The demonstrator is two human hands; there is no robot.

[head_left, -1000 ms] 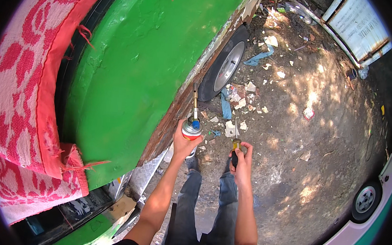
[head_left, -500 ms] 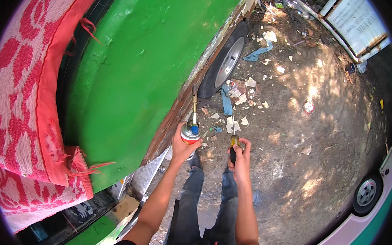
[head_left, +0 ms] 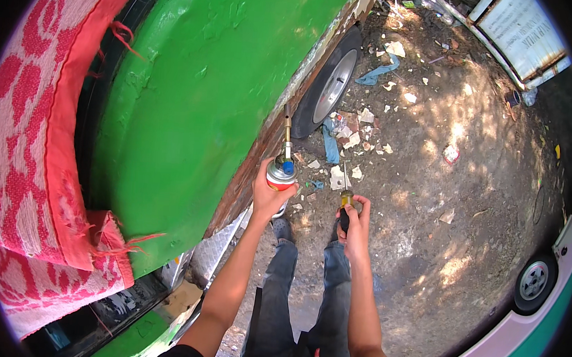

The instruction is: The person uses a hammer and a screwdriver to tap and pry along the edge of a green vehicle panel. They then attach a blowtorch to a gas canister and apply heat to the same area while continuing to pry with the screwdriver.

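My left hand (head_left: 272, 194) is closed round a blowtorch (head_left: 280, 175), a gas can with a blue knob and a brass-coloured nozzle tube that points away from me. The nozzle end is close to the worn brown lower edge (head_left: 255, 160) of a green vehicle panel (head_left: 192, 107); I cannot make out a flame. In my right hand (head_left: 356, 225) is a screwdriver (head_left: 346, 198) with a yellow and black handle, its thin shaft pointing away from me over the littered ground. The two tools are apart from each other.
A wheel (head_left: 334, 86) stands under the panel's far end. Pale scraps (head_left: 338, 178) and blue rags (head_left: 331, 142) litter the dirt ground. A red and pink towel (head_left: 27, 130) drapes the vehicle at left. At right is a pink and teal car (head_left: 518, 337); a rusty white panel (head_left: 524, 36) stands far right.
The torch has shifted slightly right and nearer my view's centre. The screwdriver has moved a little right, its shaft now showing shorter. Both hands keep their hold.
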